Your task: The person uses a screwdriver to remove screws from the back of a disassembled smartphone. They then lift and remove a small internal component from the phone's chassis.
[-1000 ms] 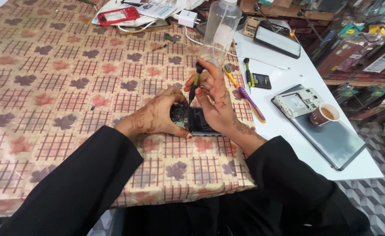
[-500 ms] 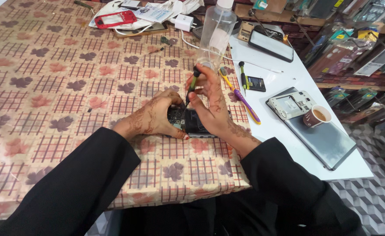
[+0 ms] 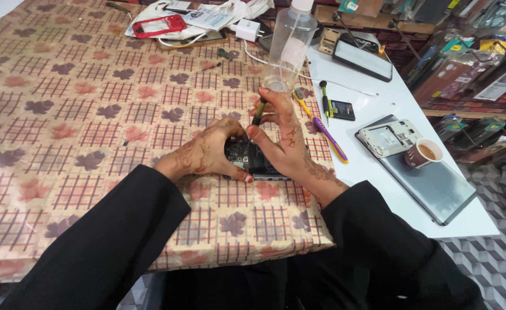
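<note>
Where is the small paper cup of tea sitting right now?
In the head view the paper cup stands at the right, on the near corner of a grey laptop, touching an opened white phone on the white table.

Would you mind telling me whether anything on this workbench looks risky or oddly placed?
One thing: a small paper cup with a brown drink in it stands on a grey laptop, beside an opened white phone. A knock might spill liquid over the electronics. The opened phone between the hands looks deliberately dismantled, not damaged.
</note>
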